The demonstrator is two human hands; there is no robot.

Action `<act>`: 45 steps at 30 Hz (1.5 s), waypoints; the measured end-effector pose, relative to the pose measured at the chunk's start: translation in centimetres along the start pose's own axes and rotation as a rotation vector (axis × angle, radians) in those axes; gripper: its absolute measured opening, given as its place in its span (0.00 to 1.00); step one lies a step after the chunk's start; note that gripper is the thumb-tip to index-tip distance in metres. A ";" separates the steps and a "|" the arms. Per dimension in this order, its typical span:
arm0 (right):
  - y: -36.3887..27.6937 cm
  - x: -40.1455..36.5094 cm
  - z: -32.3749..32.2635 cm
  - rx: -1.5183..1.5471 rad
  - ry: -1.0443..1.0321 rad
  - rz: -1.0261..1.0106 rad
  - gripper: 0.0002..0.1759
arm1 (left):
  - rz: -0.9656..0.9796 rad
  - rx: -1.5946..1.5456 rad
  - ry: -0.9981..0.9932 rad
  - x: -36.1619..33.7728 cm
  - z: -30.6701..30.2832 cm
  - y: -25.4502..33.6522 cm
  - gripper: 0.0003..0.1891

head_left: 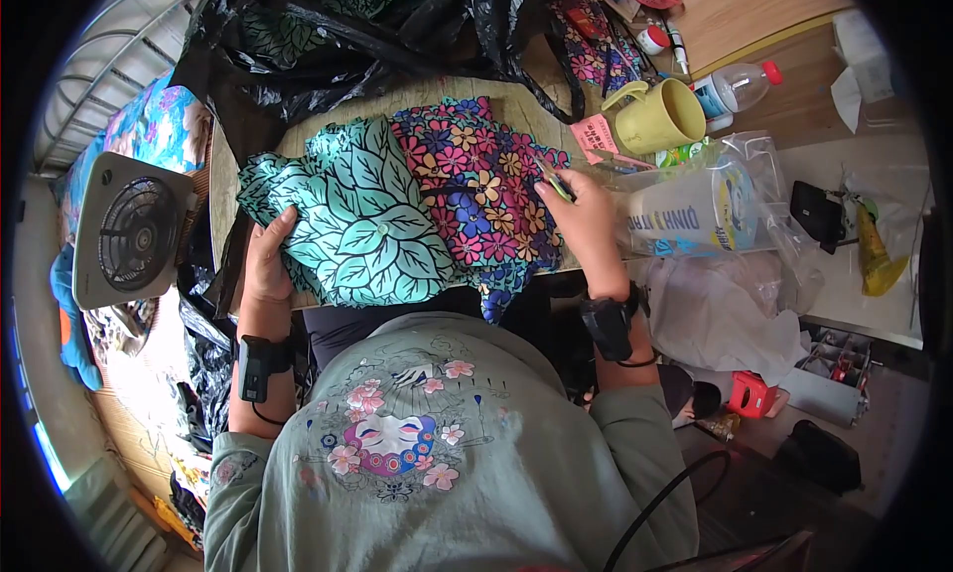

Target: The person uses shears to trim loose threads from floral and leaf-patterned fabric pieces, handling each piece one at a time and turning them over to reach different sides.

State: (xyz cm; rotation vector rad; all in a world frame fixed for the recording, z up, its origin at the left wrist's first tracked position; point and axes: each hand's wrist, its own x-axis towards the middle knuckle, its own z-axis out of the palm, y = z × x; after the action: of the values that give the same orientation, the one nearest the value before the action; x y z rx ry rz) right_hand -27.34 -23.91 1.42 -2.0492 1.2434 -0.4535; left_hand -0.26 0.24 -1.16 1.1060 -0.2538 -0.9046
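Observation:
A mint-green cloth [372, 224] with black leaf outlines lies on the table in front of me, a small round button-like spot showing near its middle. My left hand [268, 254] grips its left edge, thumb on top and fingers underneath. Beside it on the right, and partly covered by it, is a dark floral cloth [476, 180] with pink, orange and blue flowers. Over that cloth's right side, my right hand [586, 219] is closed around a slim pointed tool [562, 188] with a yellow-green part; its exact kind is hard to make out.
A black plastic bag [367, 61] covers the table's far side. To the right stand a yellow mug [660, 117], a clear bottle [740, 87] and a pink paper slip [596, 137]. A clear plastic bag [695, 210] lies nearer. At left is a box fan [134, 229].

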 end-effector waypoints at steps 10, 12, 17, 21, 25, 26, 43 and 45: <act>-0.5 1.2 1.4 -0.195 0.088 0.007 0.21 | -0.001 0.014 -0.010 0.1 -0.7 -0.2 0.19; -0.3 1.4 1.7 -0.206 0.087 -0.055 0.20 | -0.012 0.025 0.024 0.1 -1.2 -0.2 0.20; -0.4 0.6 1.3 -0.215 0.164 -0.095 0.18 | -0.017 -0.003 -0.101 0.8 -2.3 -0.8 0.23; -0.9 0.2 1.5 -0.225 0.193 -0.064 0.17 | -0.091 -0.046 -0.151 1.2 -3.2 -1.2 0.25; -0.4 0.0 1.4 -0.135 0.182 -0.104 0.15 | -0.074 -0.067 -0.100 1.4 -3.0 -0.8 0.26; -0.3 0.1 1.4 -0.103 0.177 -0.129 0.14 | -0.073 -0.068 -0.095 1.4 -2.9 -0.8 0.26; 1.8 0.9 1.2 -0.085 0.164 -0.149 0.17 | -0.006 -0.091 -0.063 0.7 -0.8 -0.5 0.22; 1.4 1.0 1.1 -0.083 0.137 -0.149 0.17 | -0.024 -0.063 -0.080 0.5 -0.8 -0.5 0.22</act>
State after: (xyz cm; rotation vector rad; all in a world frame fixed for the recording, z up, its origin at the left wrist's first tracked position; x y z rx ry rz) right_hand -27.05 -24.78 -0.39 -2.2218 1.2114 -0.6306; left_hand 0.28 0.34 -2.08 1.0175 -0.2768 -0.9732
